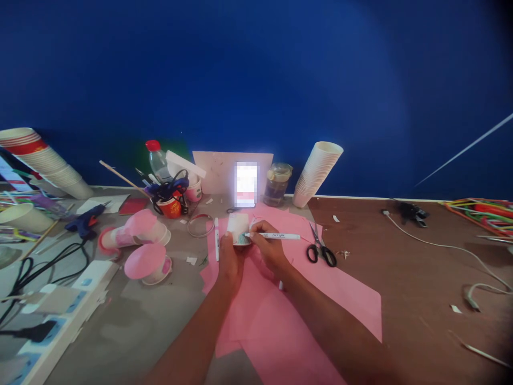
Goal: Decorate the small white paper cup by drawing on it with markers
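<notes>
My left hand [230,262] is wrapped around a small white paper cup [237,222], with the thumb along its near side. A patch of teal colour shows on the cup's lower right. In the fingers of my right hand [270,248] lies a white acrylic marker [285,236], its tip pointing left and at or very near the teal patch. Both hands are above sheets of pink paper [276,331]. Another white marker [217,239] lies left of the cup. Black-handled scissors [321,254] rest with their blades partly on the pink paper, right of my right hand.
Behind the cup stand a bright, blurred-out screen [246,184], a glass jar [278,184] and a leaning cup stack [316,176]. Leftward are pink-topped cup pieces [145,262], a glue gun [85,220] and a power strip [60,326]. A white cable [436,243] crosses the right side.
</notes>
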Motion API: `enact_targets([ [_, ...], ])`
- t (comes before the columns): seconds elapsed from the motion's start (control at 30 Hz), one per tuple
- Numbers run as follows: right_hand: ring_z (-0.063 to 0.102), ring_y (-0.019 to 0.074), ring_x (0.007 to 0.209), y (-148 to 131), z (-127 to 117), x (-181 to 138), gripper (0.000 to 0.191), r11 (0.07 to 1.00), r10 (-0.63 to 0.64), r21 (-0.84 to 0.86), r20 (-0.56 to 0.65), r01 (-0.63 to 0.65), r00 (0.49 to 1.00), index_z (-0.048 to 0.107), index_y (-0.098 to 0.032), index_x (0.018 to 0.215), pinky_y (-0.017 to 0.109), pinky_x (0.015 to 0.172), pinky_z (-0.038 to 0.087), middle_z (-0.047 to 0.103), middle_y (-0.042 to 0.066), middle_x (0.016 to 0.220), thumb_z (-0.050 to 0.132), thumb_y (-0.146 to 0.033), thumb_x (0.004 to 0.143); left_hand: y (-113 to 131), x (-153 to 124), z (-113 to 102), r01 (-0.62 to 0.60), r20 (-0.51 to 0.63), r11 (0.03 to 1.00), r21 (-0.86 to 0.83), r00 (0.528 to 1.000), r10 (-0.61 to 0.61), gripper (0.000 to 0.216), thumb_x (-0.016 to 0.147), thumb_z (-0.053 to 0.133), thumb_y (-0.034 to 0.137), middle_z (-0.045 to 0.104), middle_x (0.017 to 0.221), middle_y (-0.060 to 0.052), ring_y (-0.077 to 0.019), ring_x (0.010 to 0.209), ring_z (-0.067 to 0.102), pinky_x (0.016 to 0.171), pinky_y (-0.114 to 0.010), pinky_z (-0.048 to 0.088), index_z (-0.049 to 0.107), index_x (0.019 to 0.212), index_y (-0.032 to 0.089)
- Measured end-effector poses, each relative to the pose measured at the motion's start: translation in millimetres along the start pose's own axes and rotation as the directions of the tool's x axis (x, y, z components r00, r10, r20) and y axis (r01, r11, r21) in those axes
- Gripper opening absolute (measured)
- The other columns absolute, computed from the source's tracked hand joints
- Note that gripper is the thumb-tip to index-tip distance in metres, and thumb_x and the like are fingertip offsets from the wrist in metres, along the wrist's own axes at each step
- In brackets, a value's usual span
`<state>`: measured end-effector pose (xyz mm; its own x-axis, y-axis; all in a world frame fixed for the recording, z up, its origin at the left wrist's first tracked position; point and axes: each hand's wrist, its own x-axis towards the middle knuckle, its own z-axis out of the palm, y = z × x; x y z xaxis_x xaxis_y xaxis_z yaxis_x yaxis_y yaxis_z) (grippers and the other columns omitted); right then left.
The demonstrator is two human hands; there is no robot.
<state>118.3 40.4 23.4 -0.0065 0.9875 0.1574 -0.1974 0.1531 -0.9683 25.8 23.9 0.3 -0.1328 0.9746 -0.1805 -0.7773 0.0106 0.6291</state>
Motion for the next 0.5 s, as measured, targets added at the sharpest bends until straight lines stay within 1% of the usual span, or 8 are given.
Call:
enact_targets([
  [0.1,0.051,0.0133,0.062,-2.4,0.4,-1.2,0.008,0.999,-0.018,-0.033,0.042,0.019,0.999,0.056,-0.02,0.063,0.027,0.06,0.042,0.055,-0.003,0.063,0.061,-0.024,0.069,-0.4,-0.4,0.8,-0.012,-0.02,1.0,-0.007,1.0,0.011,0.034,0.086,0.057,0.043,0.074,0.09,-0.01,-0.0227,0.096,0.068,0.084,-0.034,0.053,0.069,0.096,0.013],
  [0.27,0.052,0.0135,0.064,-6.7,0.6,-3.8,0.005,0.994,-0.097,-0.055,-0.005,0.096,0.995,0.059,-0.021,0.071,0.027,0.061,0.043,0.057,-0.003,0.069,0.063,-0.024,0.071,-1.1,1.2,0.6,-0.004,-0.076,0.999,-0.036,0.997,0.001,0.039,0.089,0.05,0.046,0.074,0.091,-0.01,-0.0224,0.094,0.068,0.082,-0.033,0.053,0.07,0.096,0.014],
  [0.4,0.056,0.0158,0.072,-8.0,1.1,-5.3,0.01,0.989,-0.137,-0.044,0.067,0.14,0.988,0.064,-0.022,0.079,0.029,0.066,0.045,0.06,0.0,0.077,0.064,-0.023,0.07,-0.6,2.5,1.2,-0.011,-0.092,0.997,-0.075,0.996,0.004,0.037,0.089,0.05,0.045,0.074,0.092,-0.009,-0.0218,0.092,0.068,0.082,-0.032,0.053,0.071,0.096,0.014],
  [0.5,0.056,0.0165,0.073,-7.2,1.7,-6.1,0.009,0.99,-0.131,-0.029,0.107,0.135,0.986,0.066,-0.022,0.078,0.03,0.067,0.045,0.061,0.0,0.077,0.064,-0.022,0.07,0.4,2.6,3.0,-0.031,-0.098,0.996,-0.08,0.995,0.023,0.033,0.087,0.055,0.041,0.074,0.088,-0.008,-0.0212,0.089,0.069,0.081,-0.032,0.053,0.071,0.097,0.013],
])
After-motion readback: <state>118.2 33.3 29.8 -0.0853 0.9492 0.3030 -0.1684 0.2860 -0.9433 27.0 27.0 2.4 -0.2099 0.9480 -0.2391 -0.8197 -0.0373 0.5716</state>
